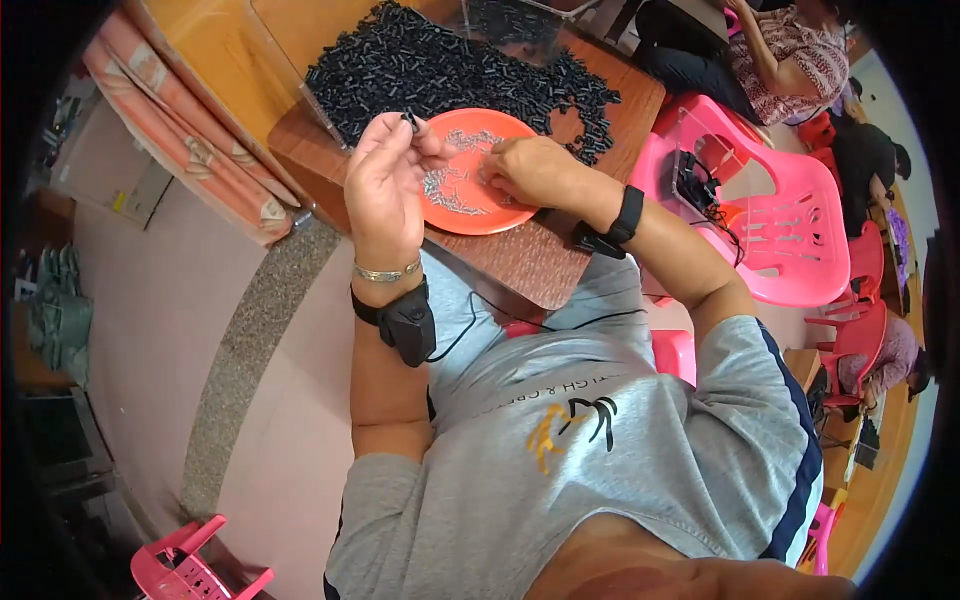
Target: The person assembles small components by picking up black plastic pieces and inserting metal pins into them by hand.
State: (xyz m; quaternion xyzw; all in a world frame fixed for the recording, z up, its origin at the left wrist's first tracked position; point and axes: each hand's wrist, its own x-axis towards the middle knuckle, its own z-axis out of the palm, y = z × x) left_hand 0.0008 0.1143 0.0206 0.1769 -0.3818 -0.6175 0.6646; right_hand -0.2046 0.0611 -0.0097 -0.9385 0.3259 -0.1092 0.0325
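Note:
My left hand [388, 180] is raised at the left rim of an orange plate [455, 222]. Between its thumb and fingertips it pinches a small black plastic piece [409, 121]. Loose small silver metal pins [460, 190] are scattered over the plate. My right hand [540, 170] reaches in over the plate's right side, with its fingers bent together among the pins. What those fingertips hold, if anything, is hidden. Behind the plate spreads a large heap of small black pieces [420, 70], like the one in my left hand.
The brown wooden table [545, 265] ends close in front of my lap. A clear plastic bin [515, 30] stands at the back. On the right, a pink chair [790, 230] holds a clear box of black items [695, 180]. Other people [795, 60] sit farther right. An orange curtain [175, 130] hangs at left.

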